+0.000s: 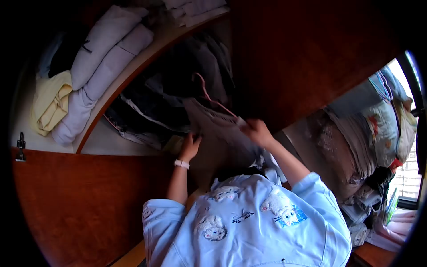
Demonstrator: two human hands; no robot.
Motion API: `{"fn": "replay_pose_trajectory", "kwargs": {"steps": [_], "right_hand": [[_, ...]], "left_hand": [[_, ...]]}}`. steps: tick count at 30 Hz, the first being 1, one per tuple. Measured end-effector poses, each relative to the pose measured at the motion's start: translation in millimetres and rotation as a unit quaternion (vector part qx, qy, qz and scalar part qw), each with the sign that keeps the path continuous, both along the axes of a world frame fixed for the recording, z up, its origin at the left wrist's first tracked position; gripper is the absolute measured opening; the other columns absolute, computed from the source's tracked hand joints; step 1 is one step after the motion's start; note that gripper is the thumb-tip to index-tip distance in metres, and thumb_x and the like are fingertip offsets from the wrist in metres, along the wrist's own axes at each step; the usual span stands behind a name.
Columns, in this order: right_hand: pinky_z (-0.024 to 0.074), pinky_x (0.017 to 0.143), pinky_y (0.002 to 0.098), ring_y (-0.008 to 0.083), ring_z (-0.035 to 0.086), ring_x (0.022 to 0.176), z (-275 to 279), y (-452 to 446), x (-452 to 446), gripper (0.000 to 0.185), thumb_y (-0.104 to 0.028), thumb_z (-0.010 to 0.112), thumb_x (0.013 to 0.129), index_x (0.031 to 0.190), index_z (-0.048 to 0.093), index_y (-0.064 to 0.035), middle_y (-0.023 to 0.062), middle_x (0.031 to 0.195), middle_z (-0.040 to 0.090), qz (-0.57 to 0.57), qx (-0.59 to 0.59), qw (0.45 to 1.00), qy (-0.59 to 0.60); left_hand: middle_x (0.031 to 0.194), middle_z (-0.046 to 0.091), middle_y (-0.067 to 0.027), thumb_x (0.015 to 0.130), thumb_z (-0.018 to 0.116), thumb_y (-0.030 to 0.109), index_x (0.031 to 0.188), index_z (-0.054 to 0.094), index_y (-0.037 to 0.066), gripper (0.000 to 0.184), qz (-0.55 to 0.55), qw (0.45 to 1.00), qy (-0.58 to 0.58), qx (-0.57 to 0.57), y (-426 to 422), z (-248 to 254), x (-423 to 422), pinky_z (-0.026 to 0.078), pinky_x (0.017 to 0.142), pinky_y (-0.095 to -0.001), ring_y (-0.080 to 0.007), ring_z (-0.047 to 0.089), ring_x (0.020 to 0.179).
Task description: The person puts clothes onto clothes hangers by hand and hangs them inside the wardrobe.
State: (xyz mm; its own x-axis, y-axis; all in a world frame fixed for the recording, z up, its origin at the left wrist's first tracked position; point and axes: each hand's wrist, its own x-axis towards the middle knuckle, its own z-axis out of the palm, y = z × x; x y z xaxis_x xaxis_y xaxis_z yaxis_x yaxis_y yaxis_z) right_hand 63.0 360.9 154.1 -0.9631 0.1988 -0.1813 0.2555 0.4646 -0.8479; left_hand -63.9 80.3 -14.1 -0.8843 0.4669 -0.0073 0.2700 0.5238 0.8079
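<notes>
A greyish shirt point(218, 133) hangs on a pink hanger point(205, 94) in front of me, its neckline facing up. My right hand point(258, 132) is closed on the shirt's right shoulder, by the end of the hanger. Lower on the other side, my left hand point(190, 148), with a pale band at the wrist, grips the shirt's left edge; its fingertips are partly hidden. The hanger's hook points up toward dark clothes point(151, 95) inside the wardrobe. Shadow hides the lower part of the shirt.
Folded white clothes point(104, 53) and a yellow cloth point(51, 102) lie on the wardrobe shelf at left. Reddish-brown wooden doors point(89, 200) stand at lower left and upper right. Stacked fabrics and bedding point(351, 142) are piled at right, near a bright window point(409, 173).
</notes>
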Motion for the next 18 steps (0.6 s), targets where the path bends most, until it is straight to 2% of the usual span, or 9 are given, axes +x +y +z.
{"fn": "replay_pose_trajectory", "kwargs": {"steps": [2, 4, 6, 7, 9, 11, 15, 17, 18], "right_hand": [[0.0454, 0.063, 0.0388, 0.0314, 0.059, 0.068, -2, 6, -67, 0.028, -0.026, 0.057, 0.077, 0.083, 0.062, 0.0005, 0.0212, 0.072, 0.059, 0.012, -0.021, 0.999, 0.029], [0.0453, 0.064, 0.039, 0.0312, 0.059, 0.067, -6, 12, -135, 0.031, -0.028, 0.055, 0.079, 0.082, 0.063, 0.0016, 0.0211, 0.072, 0.06, -0.005, 0.041, 0.994, 0.096], [0.0457, 0.066, 0.0392, 0.03, 0.06, 0.071, 16, 15, -195, 0.034, -0.029, 0.052, 0.081, 0.083, 0.063, 0.0026, 0.0202, 0.076, 0.062, -0.025, 0.008, 1.0, 0.014], [0.0452, 0.071, 0.038, 0.0284, 0.059, 0.079, 19, 19, -220, 0.038, -0.033, 0.052, 0.082, 0.091, 0.061, 0.0025, 0.0194, 0.084, 0.061, -0.032, 0.025, 0.999, 0.01], [0.0448, 0.076, 0.0368, 0.0268, 0.058, 0.086, 19, 24, -270, 0.043, -0.037, 0.052, 0.084, 0.1, 0.059, 0.0023, 0.0186, 0.093, 0.061, -0.043, 0.04, 0.998, 0.012], [0.0436, 0.079, 0.0366, 0.0282, 0.057, 0.091, 8, 22, -313, 0.043, -0.036, 0.052, 0.084, 0.102, 0.058, 0.003, 0.0198, 0.097, 0.06, -0.071, 0.061, 0.995, 0.046], [0.0425, 0.082, 0.0358, 0.0286, 0.057, 0.092, 12, 7, -363, 0.039, -0.031, 0.05, 0.085, 0.104, 0.058, 0.0025, 0.0198, 0.1, 0.06, -0.105, 0.029, 0.99, 0.094], [0.0426, 0.084, 0.0401, 0.0319, 0.055, 0.096, -14, -7, -388, 0.035, -0.022, 0.046, 0.085, 0.112, 0.053, -0.0005, 0.021, 0.11, 0.055, -0.138, 0.086, 0.946, 0.28], [0.0426, 0.084, 0.0401, 0.0319, 0.055, 0.096, -21, -6, -393, 0.035, -0.022, 0.046, 0.085, 0.112, 0.053, -0.0005, 0.021, 0.11, 0.055, -0.146, 0.084, 0.945, 0.28]], "left_hand": [[0.088, 0.055, -0.0112, 0.085, 0.056, 0.033, 0.102, 0.047, 0.002, 0.037, 0.024, 0.991, -0.1, -0.085, -20, 7, 15, 0.043, 0.073, -0.0335, -0.0227, 0.054, 0.081], [0.097, 0.056, -0.0188, 0.084, 0.056, 0.036, 0.104, 0.049, -0.001, 0.043, 0.072, 0.983, -0.156, -0.062, -57, -32, 20, 0.043, 0.077, -0.0373, -0.0311, 0.055, 0.088], [0.095, 0.056, -0.0194, 0.086, 0.054, 0.03, 0.107, 0.048, -0.002, 0.039, 0.112, 0.962, -0.237, -0.072, -106, -81, 20, 0.044, 0.077, -0.0358, -0.0297, 0.055, 0.085], [0.095, 0.056, -0.0194, 0.086, 0.054, 0.03, 0.107, 0.048, -0.002, 0.039, 0.105, 0.963, -0.238, -0.076, -125, -94, 27, 0.044, 0.077, -0.0358, -0.0297, 0.055, 0.085], [0.095, 0.053, -0.0087, 0.086, 0.054, 0.03, 0.105, 0.049, 0.002, 0.034, 0.099, 0.977, -0.188, 0.014, -154, -105, 22, 0.044, 0.071, -0.0319, -0.0184, 0.053, 0.081], [0.093, 0.053, -0.0092, 0.086, 0.054, 0.028, 0.103, 0.05, 0.002, 0.032, 0.065, 0.989, -0.128, 0.039, -173, -102, 16, 0.045, 0.07, -0.0319, -0.0189, 0.053, 0.08], [0.089, 0.054, -0.0103, 0.087, 0.053, 0.026, 0.1, 0.051, 0.001, 0.028, -0.034, 0.999, -0.028, -0.019, -194, -91, -15, 0.045, 0.067, -0.0318, -0.0199, 0.054, 0.076], [0.087, 0.055, -0.0108, 0.087, 0.052, 0.024, 0.099, 0.052, 0.001, 0.027, -0.106, 0.991, 0.045, -0.065, -199, -85, -31, 0.045, 0.066, -0.0318, -0.0204, 0.055, 0.074], [0.086, 0.055, -0.0111, 0.087, 0.052, 0.024, 0.098, 0.052, 0.0, 0.026, -0.159, 0.977, 0.107, -0.09, -199, -84, -43, 0.046, 0.065, -0.0318, -0.0206, 0.055, 0.073]]}}
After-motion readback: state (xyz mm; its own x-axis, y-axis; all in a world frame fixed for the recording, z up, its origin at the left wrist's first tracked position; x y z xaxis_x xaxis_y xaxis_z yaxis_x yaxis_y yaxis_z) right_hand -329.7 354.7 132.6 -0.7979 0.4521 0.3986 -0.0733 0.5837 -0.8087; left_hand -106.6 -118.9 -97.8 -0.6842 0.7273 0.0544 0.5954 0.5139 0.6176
